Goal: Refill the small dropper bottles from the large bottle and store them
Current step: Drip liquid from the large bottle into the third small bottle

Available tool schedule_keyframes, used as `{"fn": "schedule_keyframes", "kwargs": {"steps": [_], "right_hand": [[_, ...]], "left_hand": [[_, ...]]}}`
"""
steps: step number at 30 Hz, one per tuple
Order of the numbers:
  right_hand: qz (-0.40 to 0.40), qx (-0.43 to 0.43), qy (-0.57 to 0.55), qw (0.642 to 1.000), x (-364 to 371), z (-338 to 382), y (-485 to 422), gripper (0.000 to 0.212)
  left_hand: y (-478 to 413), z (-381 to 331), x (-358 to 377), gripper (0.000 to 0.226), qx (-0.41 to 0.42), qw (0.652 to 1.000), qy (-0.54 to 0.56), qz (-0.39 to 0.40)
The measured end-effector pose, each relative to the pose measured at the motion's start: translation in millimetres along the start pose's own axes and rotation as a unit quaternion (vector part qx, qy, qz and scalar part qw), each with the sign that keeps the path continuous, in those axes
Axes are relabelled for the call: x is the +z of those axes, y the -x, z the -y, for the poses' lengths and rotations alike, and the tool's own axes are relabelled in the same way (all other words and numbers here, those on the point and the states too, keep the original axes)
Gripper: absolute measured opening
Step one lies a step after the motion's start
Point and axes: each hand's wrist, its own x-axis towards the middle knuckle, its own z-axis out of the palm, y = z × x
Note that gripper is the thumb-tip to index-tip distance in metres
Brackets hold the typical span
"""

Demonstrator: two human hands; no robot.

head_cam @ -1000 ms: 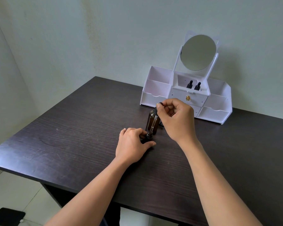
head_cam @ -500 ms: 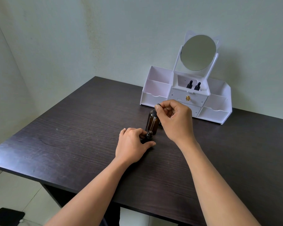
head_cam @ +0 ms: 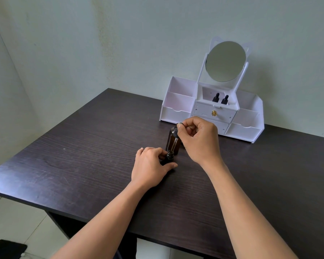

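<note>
Dark wood-grain table (head_cam: 79, 157) fills the lower view, its near edge crossing above pale floor tiles. Both my bare forearms reach in from the bottom.

My left hand (head_cam: 150, 165) rests on the tabletop near the middle, fingers and thumb curled round a small dropper bottle (head_cam: 169, 154) that stands upright (only its dark ribbed neck and open mouth show; my grip hides the body). Just beyond it my right hand (head_cam: 198, 139) is raised, fingertips pinching the black top of a dropper (head_cam: 175, 132). Its clear glass tube slants down to the small bottle's mouth; whether the tip is inside I cannot tell.

Directly behind stands the large bottle (head_cam: 168, 139), amber-brown, round-shouldered and upright, partly covered by the dropper and my right fingers.

Farther back, against the wall, a white organizer (head_cam: 178, 101) sits on the table, with open compartments on either side and a drawer with a gold knob (head_cam: 214, 113) in the centre. Two stored dropper bottles (head_cam: 216, 97) with black tops stand side by side in the compartment above the drawer. A round mirror (head_cam: 225, 61) rises over them in a white frame with cat ears. Behind everything is a pale greenish wall.
</note>
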Motion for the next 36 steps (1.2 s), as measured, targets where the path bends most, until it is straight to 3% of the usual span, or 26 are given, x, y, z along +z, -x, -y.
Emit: {"fn": "schedule_keyframes", "kwargs": {"steps": [22, 30, 36], "right_hand": [[-0.004, 0.009, -0.013, 1.000, -4, -2, -4, 0.011], [-0.135, -0.018, -0.094, 0.986, -23, 12, -31, 0.007], [-0.151, -0.045, -0.089, 0.983, -20, 12, -42, 0.009]], "left_hand": [[1, -2, -2, 0.035, -0.003, 1.000, -0.004, 0.006], [1, -4, -2, 0.035, -0.010, 1.000, -0.002, 0.001], [1, -4, -3, 0.035, -0.010, 1.000, 0.000, 0.003]]}}
